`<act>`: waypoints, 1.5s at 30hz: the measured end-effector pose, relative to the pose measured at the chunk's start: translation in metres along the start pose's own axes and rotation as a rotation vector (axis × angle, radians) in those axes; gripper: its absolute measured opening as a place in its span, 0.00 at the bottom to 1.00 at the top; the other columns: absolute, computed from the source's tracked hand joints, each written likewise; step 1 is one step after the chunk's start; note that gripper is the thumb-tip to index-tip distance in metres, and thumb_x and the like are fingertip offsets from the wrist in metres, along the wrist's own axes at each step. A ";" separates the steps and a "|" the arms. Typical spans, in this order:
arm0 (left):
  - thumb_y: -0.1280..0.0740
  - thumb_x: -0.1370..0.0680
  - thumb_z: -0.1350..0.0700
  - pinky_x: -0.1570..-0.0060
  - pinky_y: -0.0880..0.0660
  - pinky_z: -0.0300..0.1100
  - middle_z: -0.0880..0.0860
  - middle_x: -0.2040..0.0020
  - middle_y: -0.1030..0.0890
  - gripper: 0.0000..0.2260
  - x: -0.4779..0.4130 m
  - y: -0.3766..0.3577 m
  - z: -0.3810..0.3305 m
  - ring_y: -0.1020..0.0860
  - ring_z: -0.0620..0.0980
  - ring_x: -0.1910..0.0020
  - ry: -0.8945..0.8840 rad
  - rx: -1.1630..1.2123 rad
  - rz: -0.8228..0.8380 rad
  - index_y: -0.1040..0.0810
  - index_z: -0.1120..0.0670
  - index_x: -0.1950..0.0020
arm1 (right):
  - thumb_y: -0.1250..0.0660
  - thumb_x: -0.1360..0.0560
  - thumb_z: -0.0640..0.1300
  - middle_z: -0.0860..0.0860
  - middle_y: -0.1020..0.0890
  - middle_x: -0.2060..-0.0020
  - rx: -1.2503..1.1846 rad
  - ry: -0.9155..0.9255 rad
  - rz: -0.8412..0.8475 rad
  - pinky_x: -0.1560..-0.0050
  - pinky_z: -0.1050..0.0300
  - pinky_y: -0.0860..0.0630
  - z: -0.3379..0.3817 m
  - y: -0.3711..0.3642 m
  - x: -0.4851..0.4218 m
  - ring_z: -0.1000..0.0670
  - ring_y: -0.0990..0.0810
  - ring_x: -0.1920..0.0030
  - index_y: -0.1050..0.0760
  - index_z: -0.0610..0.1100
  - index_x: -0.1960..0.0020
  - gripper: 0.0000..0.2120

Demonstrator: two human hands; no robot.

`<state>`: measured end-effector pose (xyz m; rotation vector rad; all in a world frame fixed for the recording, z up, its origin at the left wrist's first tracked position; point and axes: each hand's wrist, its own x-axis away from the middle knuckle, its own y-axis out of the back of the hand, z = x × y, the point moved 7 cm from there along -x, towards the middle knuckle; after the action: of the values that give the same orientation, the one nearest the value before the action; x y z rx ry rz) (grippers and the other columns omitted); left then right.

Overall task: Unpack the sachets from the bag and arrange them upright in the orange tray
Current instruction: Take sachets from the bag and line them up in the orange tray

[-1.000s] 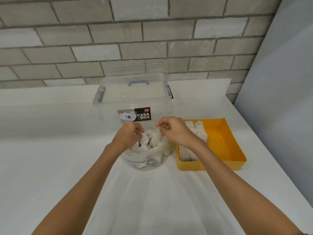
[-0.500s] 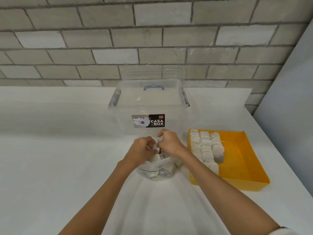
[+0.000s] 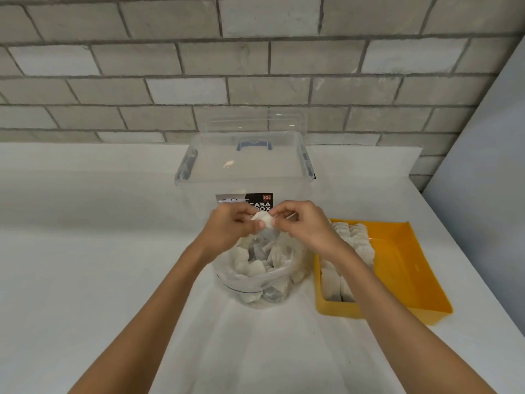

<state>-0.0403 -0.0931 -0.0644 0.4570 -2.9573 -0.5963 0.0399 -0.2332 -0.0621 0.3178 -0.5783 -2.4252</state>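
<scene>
- Small white paper-like sachet: held up above the clear plastic bag, pinched between both hands.
- Judged light, soft and crushable, likely easy to tear; best taken gently by the edges, not the filled middle.
- Left hand: fingers curled, pinching the sachet's left side.
- Right hand: fingertips pinching its right edge.
- Rectangular orange plastic tray: just right of the bag, with standing rows of sachets filling its left part.
- Clear lidded storage box: behind the hands.
</scene>
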 end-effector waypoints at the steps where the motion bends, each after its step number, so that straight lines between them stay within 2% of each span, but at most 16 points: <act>1: 0.25 0.28 0.58 0.59 0.25 0.37 0.59 0.60 0.17 0.09 -0.001 -0.001 -0.009 0.21 0.46 0.63 -0.011 0.028 0.025 0.18 0.58 0.50 | 0.28 0.28 0.42 0.58 0.19 0.65 -0.010 0.019 -0.005 0.64 0.72 0.29 0.003 0.004 0.002 0.64 0.23 0.65 0.17 0.49 0.52 0.06; 5: 0.25 0.30 0.57 0.63 0.24 0.32 0.53 0.64 0.18 0.11 -0.006 -0.010 -0.031 0.22 0.41 0.67 -0.004 0.123 0.066 0.18 0.58 0.49 | 0.27 0.28 0.42 0.53 0.19 0.68 -0.125 0.017 -0.088 0.65 0.66 0.27 0.006 0.025 0.009 0.57 0.22 0.68 0.17 0.45 0.54 0.03; 7: 0.24 0.30 0.58 0.62 0.24 0.32 0.53 0.61 0.17 0.12 -0.007 -0.018 -0.037 0.20 0.42 0.64 0.001 0.170 0.099 0.18 0.58 0.48 | 0.28 0.28 0.40 0.52 0.20 0.72 -0.193 -0.021 -0.128 0.67 0.64 0.27 0.003 0.036 0.013 0.56 0.23 0.71 0.18 0.43 0.57 0.01; 9: 0.24 0.30 0.60 0.59 0.23 0.34 0.56 0.57 0.16 0.13 -0.008 -0.027 -0.041 0.19 0.44 0.60 0.003 0.210 0.139 0.18 0.58 0.47 | 0.30 0.27 0.37 0.51 0.20 0.73 -0.261 -0.064 -0.142 0.67 0.62 0.26 -0.001 0.045 0.018 0.55 0.23 0.71 0.19 0.43 0.58 0.03; 13: 0.24 0.31 0.61 0.60 0.23 0.34 0.59 0.55 0.17 0.11 -0.011 -0.044 -0.048 0.20 0.43 0.63 0.020 0.237 0.150 0.18 0.57 0.49 | 0.32 0.25 0.37 0.49 0.19 0.68 -0.312 -0.083 -0.102 0.64 0.60 0.25 -0.002 0.054 0.027 0.54 0.23 0.68 0.19 0.40 0.53 0.04; 16: 0.24 0.31 0.60 0.63 0.24 0.33 0.55 0.57 0.17 0.11 -0.015 -0.050 -0.052 0.21 0.41 0.65 0.043 0.279 0.131 0.18 0.57 0.50 | 0.31 0.24 0.43 0.47 0.19 0.63 -0.383 -0.102 -0.110 0.63 0.59 0.25 -0.004 0.060 0.034 0.53 0.23 0.66 0.19 0.40 0.49 0.08; 19: 0.24 0.31 0.60 0.63 0.24 0.32 0.53 0.57 0.16 0.09 -0.018 -0.055 -0.056 0.20 0.42 0.63 0.051 0.318 0.130 0.18 0.57 0.52 | 0.28 0.28 0.47 0.47 0.18 0.62 -0.395 -0.114 -0.087 0.64 0.62 0.25 -0.006 0.064 0.040 0.55 0.23 0.65 0.19 0.42 0.49 0.11; 23: 0.27 0.29 0.62 0.60 0.23 0.32 0.53 0.56 0.16 0.10 -0.017 -0.060 -0.064 0.18 0.42 0.60 0.038 0.400 0.149 0.19 0.59 0.49 | 0.27 0.28 0.40 0.51 0.18 0.68 -0.423 -0.113 -0.129 0.67 0.64 0.26 -0.011 0.068 0.040 0.56 0.23 0.70 0.18 0.42 0.53 0.04; 28: 0.26 0.30 0.63 0.49 0.20 0.40 0.55 0.53 0.15 0.14 -0.013 -0.067 -0.061 0.17 0.46 0.55 0.080 0.386 0.250 0.20 0.58 0.45 | 0.29 0.27 0.38 0.50 0.18 0.69 -0.563 -0.163 -0.218 0.68 0.62 0.25 -0.022 0.077 0.040 0.54 0.24 0.72 0.19 0.43 0.53 0.04; 32: 0.26 0.29 0.63 0.50 0.19 0.42 0.52 0.59 0.16 0.09 -0.011 -0.074 -0.057 0.18 0.45 0.60 0.100 0.404 0.241 0.19 0.56 0.51 | 0.28 0.27 0.38 0.49 0.17 0.68 -0.508 -0.155 -0.227 0.67 0.62 0.24 -0.024 0.079 0.043 0.53 0.22 0.71 0.19 0.42 0.53 0.04; 37: 0.25 0.30 0.62 0.59 0.21 0.35 0.57 0.54 0.18 0.15 -0.013 -0.081 -0.059 0.18 0.44 0.60 0.062 0.306 0.199 0.21 0.64 0.45 | 0.27 0.28 0.41 0.46 0.16 0.62 -0.308 -0.103 -0.283 0.67 0.64 0.26 -0.023 0.093 0.049 0.54 0.20 0.68 0.19 0.44 0.52 0.06; 40: 0.25 0.29 0.62 0.62 0.22 0.33 0.56 0.57 0.19 0.12 -0.014 -0.090 -0.062 0.19 0.42 0.63 0.023 0.252 0.213 0.21 0.62 0.48 | 0.26 0.30 0.45 0.49 0.16 0.61 -0.204 -0.077 -0.351 0.63 0.62 0.26 -0.026 0.104 0.054 0.53 0.20 0.64 0.18 0.48 0.54 0.05; 45: 0.27 0.27 0.59 0.63 0.23 0.33 0.55 0.61 0.19 0.09 -0.015 -0.108 -0.067 0.23 0.42 0.67 -0.021 0.223 0.251 0.19 0.60 0.50 | 0.25 0.30 0.43 0.47 0.16 0.62 -0.147 -0.054 -0.392 0.63 0.63 0.27 -0.029 0.119 0.064 0.55 0.21 0.65 0.19 0.49 0.54 0.06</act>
<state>0.0133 -0.2080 -0.0457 0.0912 -3.0456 -0.2471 0.0612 -0.3669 -0.0362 0.3289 -0.3835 -2.8437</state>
